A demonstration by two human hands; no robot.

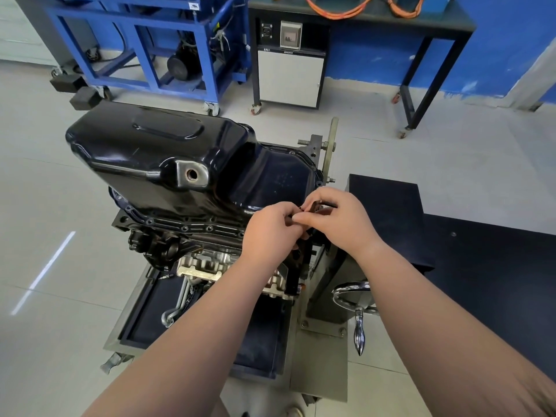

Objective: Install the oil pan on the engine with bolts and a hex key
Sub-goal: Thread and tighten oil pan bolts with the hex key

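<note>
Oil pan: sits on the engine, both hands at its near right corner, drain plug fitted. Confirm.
Wrong on the plug: the head view shows the drain hole open. The pan sits on the engine, left hand and right hand at its near right corner, the right pinching the hex key.

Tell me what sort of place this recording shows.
Probably an automotive training workshop: a black oil pan sits on an engine on a wheeled steel stand, with a blue metal-frame cart and a dark workbench carrying orange cables behind.

L hand (272, 228) & R hand (338, 219) curled, fingertips meeting.
</note>
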